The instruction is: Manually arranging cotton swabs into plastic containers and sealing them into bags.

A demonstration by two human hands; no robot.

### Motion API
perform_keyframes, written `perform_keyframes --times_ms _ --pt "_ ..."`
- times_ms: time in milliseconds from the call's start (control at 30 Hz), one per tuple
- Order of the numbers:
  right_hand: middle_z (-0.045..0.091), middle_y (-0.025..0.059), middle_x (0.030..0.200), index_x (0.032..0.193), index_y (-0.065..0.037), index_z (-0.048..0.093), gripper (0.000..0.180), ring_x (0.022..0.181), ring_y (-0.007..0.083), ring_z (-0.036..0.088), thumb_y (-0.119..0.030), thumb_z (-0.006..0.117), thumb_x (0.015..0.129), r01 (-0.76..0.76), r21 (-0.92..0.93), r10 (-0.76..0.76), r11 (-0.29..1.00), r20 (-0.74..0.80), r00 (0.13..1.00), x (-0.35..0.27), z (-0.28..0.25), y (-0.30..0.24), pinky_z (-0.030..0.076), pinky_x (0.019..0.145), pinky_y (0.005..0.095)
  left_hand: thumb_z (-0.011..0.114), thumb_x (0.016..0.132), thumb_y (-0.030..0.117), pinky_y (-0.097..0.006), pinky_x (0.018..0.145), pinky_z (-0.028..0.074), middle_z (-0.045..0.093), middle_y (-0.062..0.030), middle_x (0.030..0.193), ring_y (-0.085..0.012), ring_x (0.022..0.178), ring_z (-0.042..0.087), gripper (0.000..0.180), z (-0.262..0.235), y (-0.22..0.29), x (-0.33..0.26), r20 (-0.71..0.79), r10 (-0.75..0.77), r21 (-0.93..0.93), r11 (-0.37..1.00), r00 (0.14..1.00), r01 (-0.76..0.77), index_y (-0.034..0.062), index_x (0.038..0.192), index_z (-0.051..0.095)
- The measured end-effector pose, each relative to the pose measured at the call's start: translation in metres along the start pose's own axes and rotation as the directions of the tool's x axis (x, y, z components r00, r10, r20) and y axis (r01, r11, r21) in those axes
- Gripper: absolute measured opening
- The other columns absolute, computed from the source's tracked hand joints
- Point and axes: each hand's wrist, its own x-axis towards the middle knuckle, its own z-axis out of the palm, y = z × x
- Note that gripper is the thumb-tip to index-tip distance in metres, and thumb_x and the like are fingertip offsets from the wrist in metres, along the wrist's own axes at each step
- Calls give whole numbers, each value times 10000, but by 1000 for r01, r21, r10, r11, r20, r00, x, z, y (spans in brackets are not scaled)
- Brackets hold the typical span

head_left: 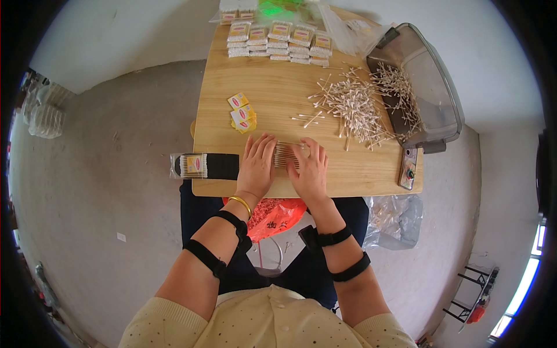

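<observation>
A neat row of cotton swabs [284, 155] lies near the table's front edge, squeezed between my two hands. My left hand [257, 165] presses against its left end, fingers close together and its thumb mostly hidden. At the other end, my right hand [309, 171] bends its fingers and thumb over the swabs. Left of my left hand, a filled pack of swabs [194, 166] with a yellow-and-white card rests on a black strip [223, 166] that sticks out past the table's left edge. Several small printed cards [243, 113] lie overlapped just beyond my left hand.
A large loose heap of cotton swabs [354, 107] spreads across the right of the table [261, 78], beside a tipped grey clear bin [449, 87]. Stacked swab packs [279, 40] stand at the far edge. A phone [408, 169] lies front right; a red bag [272, 219] hangs below.
</observation>
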Motion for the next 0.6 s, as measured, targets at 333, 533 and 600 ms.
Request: perform_keyframes --times_ms 333,533,600 --pt "519 119 1330 1253 -164 659 423 1234 356 498 -160 735 837 -17 -1 17 1000 -7 1000 6 4 8 406 1045 504 602 916 119 -514 1251 259 564 -131 1412 -311 1404 467 492 -5 4 2 2 8 5 1000 1000 -8 32 1392 510" --pt "509 135 1389 1322 -128 612 484 1281 373 482 -192 724 856 -50 56 48 997 37 998 3 1 13 394 1072 508 575 971 239 -519 1258 232 518 -139 1456 -306 1424 433 516 -7 6 3 65 10 66 998 998 -14 19 1429 483" --pt "495 150 1436 1377 -109 578 538 1317 384 467 -202 718 866 -66 89 62 994 47 997 -2 0 15 380 1104 516 566 983 277 -522 1260 224 501 -147 1470 -308 1434 418 537 -9 7 4 96 7 81 997 995 -15 12 1441 473"
